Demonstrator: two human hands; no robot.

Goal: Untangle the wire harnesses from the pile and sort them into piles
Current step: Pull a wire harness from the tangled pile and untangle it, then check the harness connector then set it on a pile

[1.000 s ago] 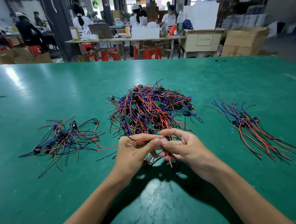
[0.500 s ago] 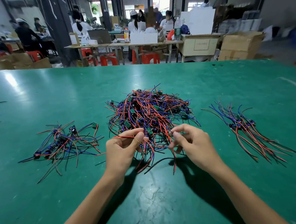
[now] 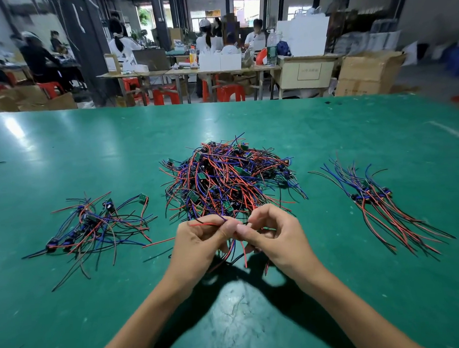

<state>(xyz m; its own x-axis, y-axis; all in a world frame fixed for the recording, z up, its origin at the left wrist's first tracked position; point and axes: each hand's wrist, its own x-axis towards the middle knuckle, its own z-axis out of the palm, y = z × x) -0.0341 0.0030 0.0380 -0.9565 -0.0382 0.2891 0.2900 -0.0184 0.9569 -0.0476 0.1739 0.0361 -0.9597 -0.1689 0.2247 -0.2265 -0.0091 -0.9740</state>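
2 hands meet at the tabletop's near-center: my left hand (image 3: 197, 243) and right hand (image 3: 275, 238) pinch thin, limp wires (image 3: 235, 250) from the tangled pile (image 3: 228, 179). Light and snag-prone, they seem best gripped near the connector.

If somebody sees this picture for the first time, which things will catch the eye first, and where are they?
First, the big tangled pile of red, blue and black wires at the centre of the green table. Just in front, the left hand and right hand pinch wires together. Smaller sorted piles lie at the left and right.
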